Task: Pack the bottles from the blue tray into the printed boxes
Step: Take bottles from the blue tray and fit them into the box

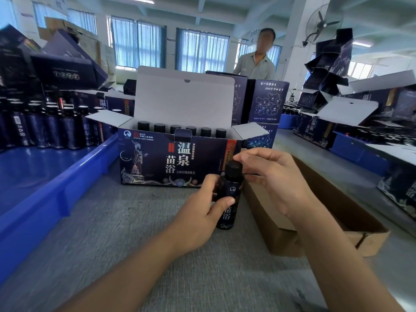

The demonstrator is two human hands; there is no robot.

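Bottle (227, 199) held at 6 o'clock of the open printed box (157, 163): left hand (200, 219) grips its body, right hand (276, 179) pinches the cap (234, 168), likely checking tightness; blue tray (67, 188) at 9 o'clock.

Boxed bottles (159, 127) show caps only; tray (56, 188) runs off left edge; left hand (202, 212) covers part of held bottle (233, 185).

The open printed box (157, 163) reads "PICC" and "温泉苗浴"; the held bottle (230, 190) seemingly shows "苗浴"
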